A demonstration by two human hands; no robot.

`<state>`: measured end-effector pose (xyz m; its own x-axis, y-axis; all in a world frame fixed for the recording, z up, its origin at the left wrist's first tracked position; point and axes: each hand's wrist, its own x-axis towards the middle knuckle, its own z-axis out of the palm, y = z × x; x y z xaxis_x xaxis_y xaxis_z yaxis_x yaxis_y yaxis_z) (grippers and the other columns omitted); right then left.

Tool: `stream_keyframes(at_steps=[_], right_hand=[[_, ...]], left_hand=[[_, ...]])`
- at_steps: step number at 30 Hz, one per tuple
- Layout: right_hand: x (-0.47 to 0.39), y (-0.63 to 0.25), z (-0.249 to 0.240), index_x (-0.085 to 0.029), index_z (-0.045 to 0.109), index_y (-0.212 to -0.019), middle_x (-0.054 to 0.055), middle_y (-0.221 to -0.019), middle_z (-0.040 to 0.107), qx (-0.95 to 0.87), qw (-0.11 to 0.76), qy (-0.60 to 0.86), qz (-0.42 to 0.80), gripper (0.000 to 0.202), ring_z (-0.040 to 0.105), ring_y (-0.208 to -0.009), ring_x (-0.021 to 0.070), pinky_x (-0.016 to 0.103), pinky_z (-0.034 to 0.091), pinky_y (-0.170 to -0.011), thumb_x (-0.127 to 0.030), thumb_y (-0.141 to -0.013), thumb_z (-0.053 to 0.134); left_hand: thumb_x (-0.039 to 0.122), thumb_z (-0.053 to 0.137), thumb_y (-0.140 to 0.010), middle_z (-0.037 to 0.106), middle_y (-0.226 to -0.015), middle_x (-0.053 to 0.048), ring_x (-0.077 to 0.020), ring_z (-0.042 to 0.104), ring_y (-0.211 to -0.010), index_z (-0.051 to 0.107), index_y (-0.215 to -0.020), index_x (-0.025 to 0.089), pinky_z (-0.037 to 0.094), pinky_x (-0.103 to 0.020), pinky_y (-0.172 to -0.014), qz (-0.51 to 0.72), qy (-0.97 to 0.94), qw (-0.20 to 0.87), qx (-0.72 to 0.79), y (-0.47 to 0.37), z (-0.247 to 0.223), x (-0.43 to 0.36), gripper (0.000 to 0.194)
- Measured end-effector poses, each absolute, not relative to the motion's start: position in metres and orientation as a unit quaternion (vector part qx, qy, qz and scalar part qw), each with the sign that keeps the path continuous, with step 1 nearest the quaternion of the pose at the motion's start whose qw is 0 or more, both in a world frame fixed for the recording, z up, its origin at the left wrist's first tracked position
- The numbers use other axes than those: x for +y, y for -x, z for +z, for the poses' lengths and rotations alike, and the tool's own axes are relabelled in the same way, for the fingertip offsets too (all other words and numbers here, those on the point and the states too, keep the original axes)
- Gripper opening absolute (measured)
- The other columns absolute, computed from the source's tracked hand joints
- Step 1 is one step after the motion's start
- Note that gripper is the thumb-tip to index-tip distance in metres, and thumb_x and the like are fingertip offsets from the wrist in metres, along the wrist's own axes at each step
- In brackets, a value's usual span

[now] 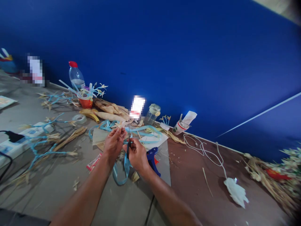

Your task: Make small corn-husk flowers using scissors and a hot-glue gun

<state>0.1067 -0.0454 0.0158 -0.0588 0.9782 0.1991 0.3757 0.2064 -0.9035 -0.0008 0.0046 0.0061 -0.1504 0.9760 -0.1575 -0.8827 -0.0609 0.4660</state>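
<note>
Near the middle of the table, my right hand (137, 154) is closed around the dark handles of a pair of scissors (129, 145), whose thin blades point up and away from me. Just left of it, my left hand (114, 141) pinches a small pale piece (123, 124) that looks like dried husk; its lower part is hidden by the fingers. A light blue ribbon (120, 182) loops down below both hands, and more of it lies behind them. Beside my right wrist rests a blue glue gun (153, 160). A red and white packet (94, 161) lies by my left forearm.
Dried husks (110, 108) lie along the blue wall, near a red-capped bottle (76, 77) and a red cup (86, 102). Blue-wrapped stems and a white power strip (25, 141) are at left. A clear jar (152, 113), white cable (203, 147) and crumpled tissue (236, 192) are at right.
</note>
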Motion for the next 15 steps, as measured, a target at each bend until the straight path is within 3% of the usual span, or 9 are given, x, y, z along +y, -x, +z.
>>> stream_keyframes(at_steps=[9,15], right_hand=[[-0.0474,-0.1042,0.0169,-0.017,0.062,-0.096,0.0,-0.069,0.062,-0.659,0.419,0.536,0.321,0.024,0.055,-0.059,0.0135,0.023,0.043,-0.057,-0.031,-0.077,0.06],[-0.0482,-0.1038,0.0186,-0.018,0.062,-0.098,0.001,-0.071,0.063,-0.667,0.407,0.543,0.307,0.023,0.055,-0.059,0.0143,0.023,0.042,-0.056,-0.026,-0.077,0.059]], left_hand=[[0.013,0.081,-0.059,0.069,-0.068,0.0,-0.0099,0.065,-0.069,0.062,-0.063,0.015,0.052,-0.022,-0.073,0.725,-0.086,0.639,0.243,-0.0002,0.0092,0.0032,0.019],[0.017,0.085,-0.053,0.068,-0.067,0.0,-0.0096,0.064,-0.061,0.064,-0.066,0.013,0.051,-0.019,-0.063,0.701,-0.109,0.649,0.275,0.0005,0.0086,0.0019,0.026]])
